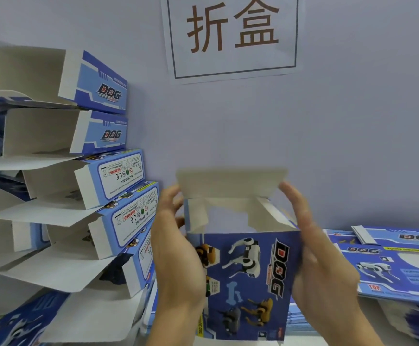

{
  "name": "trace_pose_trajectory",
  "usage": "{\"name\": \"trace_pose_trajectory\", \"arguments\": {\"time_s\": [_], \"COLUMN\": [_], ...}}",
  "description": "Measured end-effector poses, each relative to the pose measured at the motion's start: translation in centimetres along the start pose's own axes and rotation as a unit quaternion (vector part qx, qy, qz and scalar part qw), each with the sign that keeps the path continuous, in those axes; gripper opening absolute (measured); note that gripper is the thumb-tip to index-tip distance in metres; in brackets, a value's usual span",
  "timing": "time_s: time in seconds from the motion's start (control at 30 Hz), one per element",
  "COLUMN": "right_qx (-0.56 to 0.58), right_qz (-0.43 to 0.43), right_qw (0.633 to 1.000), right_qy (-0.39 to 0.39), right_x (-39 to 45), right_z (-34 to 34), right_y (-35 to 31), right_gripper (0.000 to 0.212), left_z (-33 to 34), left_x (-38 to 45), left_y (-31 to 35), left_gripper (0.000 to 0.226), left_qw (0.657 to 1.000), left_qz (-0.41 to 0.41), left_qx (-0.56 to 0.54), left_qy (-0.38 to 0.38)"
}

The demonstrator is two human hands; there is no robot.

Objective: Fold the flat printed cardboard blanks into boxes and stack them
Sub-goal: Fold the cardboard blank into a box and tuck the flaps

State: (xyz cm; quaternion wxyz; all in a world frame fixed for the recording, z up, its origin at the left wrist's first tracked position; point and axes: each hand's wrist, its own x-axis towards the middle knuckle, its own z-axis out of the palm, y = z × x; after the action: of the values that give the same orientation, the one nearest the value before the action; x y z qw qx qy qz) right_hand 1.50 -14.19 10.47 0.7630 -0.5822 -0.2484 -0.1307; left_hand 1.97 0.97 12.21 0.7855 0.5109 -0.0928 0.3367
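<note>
Holding a blue printed cardboard box (248, 278) upright between them, the left hand (178, 250) and the right hand (321, 258) each clasp one side wall, fingers curled round the upper corners. The box's near face carries pictures of toy dogs and a red and black "DOG" logo turned sideways. Its top is open: a plain white lid flap (231, 182) stands up behind the fingertips, and two smaller side flaps lean inward between the hands. To the left of the left hand, just beside it, rises a leaning stack of folded blue boxes (98, 171), lying on their sides with their white flaps hanging open toward the viewer. To the right of the right hand, partly hidden by its wrist, lies a pile of flat blue printed blanks (388, 268). Above both hands, on the pale wall, hangs a white paper sign (233, 36) with two large brown characters inside a dark frame.
</note>
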Motion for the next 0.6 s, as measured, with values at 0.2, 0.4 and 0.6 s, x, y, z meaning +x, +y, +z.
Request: {"name": "trace_pose_trajectory", "arguments": {"time_s": [0.2,0.4,0.6], "right_qx": [-0.154,0.083,0.054], "right_qz": [-0.139,-0.022,0.182], "right_qw": [0.978,0.975,0.978], "right_qy": [0.035,0.203,0.091], "right_x": [-0.5,-0.7,-0.4], "right_z": [-1.7,-4.4,-3.2], "right_y": [-0.8,-2.8,-3.9], "right_gripper": [0.078,0.048,0.013], "left_z": [-0.4,-1.3,-2.6], "left_x": [0.0,0.7,1.1], "left_y": [0.1,-0.5,-1.7], "left_gripper": [0.032,0.026,0.031], "left_qw": [0.999,0.988,0.964], "left_qz": [-0.036,-0.062,-0.224], "left_qx": [-0.027,0.117,0.056], "left_qy": [-0.024,-0.080,-0.129]}}
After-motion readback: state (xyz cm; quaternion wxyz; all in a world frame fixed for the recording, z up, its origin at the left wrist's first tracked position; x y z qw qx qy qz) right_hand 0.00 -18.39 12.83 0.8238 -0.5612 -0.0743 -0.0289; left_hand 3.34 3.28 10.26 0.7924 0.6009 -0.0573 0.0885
